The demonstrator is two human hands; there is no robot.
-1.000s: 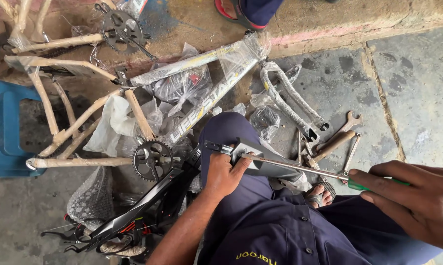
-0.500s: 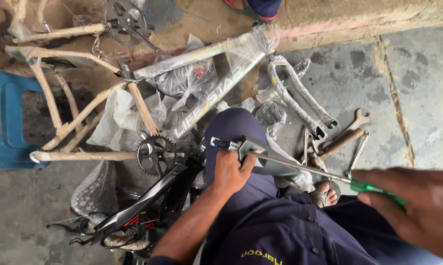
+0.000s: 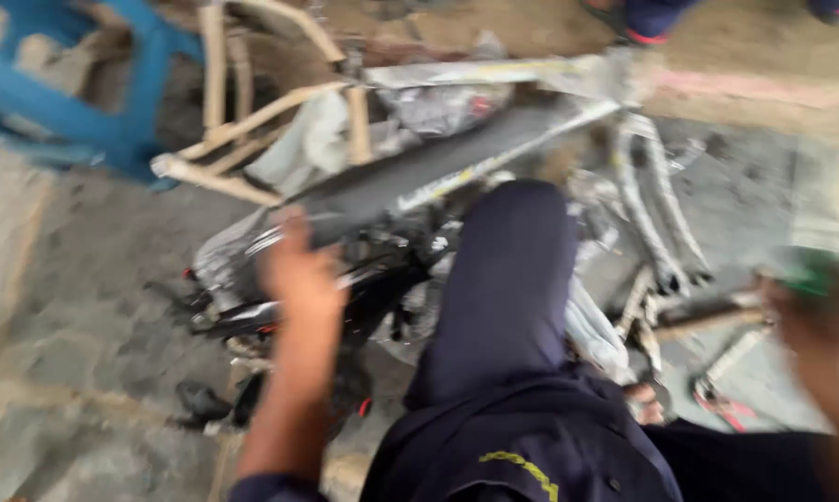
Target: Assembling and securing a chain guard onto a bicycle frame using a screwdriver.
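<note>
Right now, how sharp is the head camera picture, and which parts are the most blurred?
Head view: the whole frame is smeared by motion blur. The left hand is soft over the dark bicycle parts; the right hand, at the right edge, is worst, its grip around something green unclear. The blue stool and pale frame tubes stay recognisable. Light is even, without glare.

A blue plastic stool (image 3: pixel 85 102) is standing at the upper left on the grey concrete floor (image 3: pixel 85 307). Beside it, a cream-coloured tubular bicycle frame (image 3: pixel 252 121) is lying flat, partly overlapping a silver bicycle frame wrapped in clear plastic (image 3: pixel 494 74). A silver front fork (image 3: pixel 656 214) is resting near the right. Several metal spanners (image 3: pixel 707 321) are lying scattered beyond it. Motion blur is softening everything.
</note>
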